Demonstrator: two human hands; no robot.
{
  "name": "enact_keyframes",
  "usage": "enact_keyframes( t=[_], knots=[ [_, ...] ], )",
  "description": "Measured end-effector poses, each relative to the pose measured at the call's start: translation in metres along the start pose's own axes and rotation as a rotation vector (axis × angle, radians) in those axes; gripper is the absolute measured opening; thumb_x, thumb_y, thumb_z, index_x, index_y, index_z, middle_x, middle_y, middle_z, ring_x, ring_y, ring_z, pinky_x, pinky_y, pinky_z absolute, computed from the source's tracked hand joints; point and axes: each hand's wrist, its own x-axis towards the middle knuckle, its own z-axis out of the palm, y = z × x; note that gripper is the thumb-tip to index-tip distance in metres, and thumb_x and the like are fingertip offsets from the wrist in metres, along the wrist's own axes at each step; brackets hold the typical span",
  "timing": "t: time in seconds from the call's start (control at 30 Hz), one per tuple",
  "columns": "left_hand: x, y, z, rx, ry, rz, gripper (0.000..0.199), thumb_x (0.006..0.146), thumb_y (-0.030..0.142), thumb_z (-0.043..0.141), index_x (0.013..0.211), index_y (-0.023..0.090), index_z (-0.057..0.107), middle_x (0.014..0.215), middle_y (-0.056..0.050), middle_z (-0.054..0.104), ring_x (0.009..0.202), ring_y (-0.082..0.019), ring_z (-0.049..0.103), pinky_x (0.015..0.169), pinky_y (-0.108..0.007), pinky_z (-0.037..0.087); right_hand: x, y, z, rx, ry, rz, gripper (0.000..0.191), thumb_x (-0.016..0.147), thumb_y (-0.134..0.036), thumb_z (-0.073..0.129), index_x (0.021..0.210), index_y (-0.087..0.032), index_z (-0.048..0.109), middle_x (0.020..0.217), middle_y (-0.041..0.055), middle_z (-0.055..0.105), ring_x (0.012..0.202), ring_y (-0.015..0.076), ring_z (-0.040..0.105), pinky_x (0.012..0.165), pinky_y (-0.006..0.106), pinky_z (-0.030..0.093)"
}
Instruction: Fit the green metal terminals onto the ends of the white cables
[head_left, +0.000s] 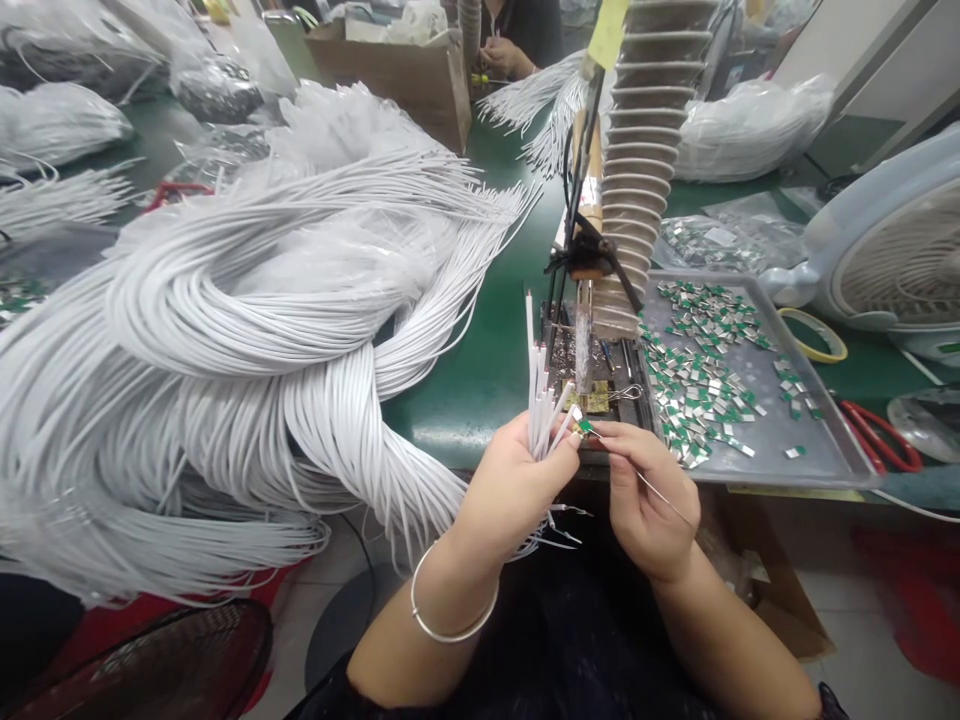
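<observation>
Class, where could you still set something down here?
Green bench shows between the white wire bundle and the black clamp stand; another patch lies right of the metal tray. The tray is crowded with green-and-silver tabs.

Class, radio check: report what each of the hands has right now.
Left hand gripping white cable ends. Right hand pinching green-and-silver tab. Metal tray of tabs to the right, white cable heap to the left.
</observation>
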Motion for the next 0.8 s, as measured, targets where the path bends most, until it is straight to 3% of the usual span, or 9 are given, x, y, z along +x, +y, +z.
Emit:
enact_keyframes(
  t=[0.8],
  knots=[
    [0.0008,0.01,-0.0017,0.014,0.001,0.019,0.009,0.08,0.025,0.06,0.078,0.016,0.058,0.072,0.003,0.053,0.067,-0.009,0.046,0.062,-0.018,0.039,0.0071,-0.0026,0.0049,0.008,0.013,-0.049,0.028,0.081,-0.003,0.051,0.103,-0.018,0.06,0.101,0.0099,0.067,0.097,0.0203,0.065,0.082,0.038,0.056]
  ],
)
